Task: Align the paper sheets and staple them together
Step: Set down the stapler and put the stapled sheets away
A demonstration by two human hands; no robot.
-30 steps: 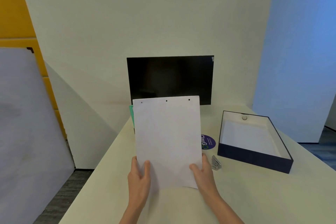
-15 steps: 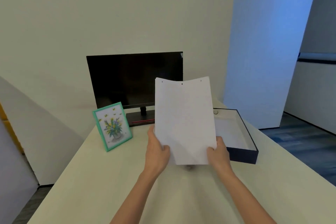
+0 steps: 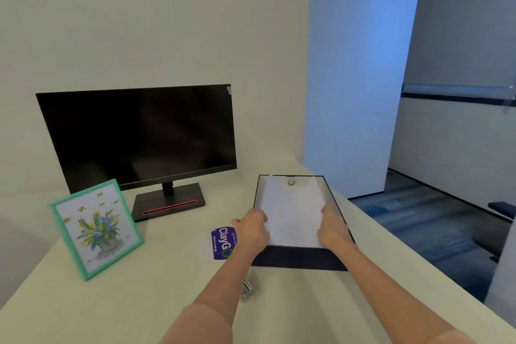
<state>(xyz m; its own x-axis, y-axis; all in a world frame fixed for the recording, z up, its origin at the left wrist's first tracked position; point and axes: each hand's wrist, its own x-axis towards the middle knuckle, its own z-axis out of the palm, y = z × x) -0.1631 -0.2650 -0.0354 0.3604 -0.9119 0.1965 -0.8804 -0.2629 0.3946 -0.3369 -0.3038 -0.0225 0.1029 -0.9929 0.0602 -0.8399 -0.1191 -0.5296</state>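
A stack of white paper sheets (image 3: 293, 213) lies tilted low inside the dark blue open box (image 3: 300, 261), blurred by motion. My left hand (image 3: 252, 227) grips the stack's left edge and my right hand (image 3: 332, 227) grips its right edge, both near the sheets' near end. A small silver stapler (image 3: 247, 289) lies on the table, partly hidden behind my left forearm. Staples in the sheets cannot be made out.
A black monitor (image 3: 139, 137) stands at the back left, with a green-framed flower picture (image 3: 96, 227) in front of it. A purple ClayGo sticker (image 3: 222, 243) sits left of the box. A small round object (image 3: 291, 182) rests at the box's far end. The table's right edge drops to a carpeted floor.
Both hands have carried the sheets from upright above the table, rightward and down into the blue box. The camera view has turned right, revealing the picture frame and sticker.
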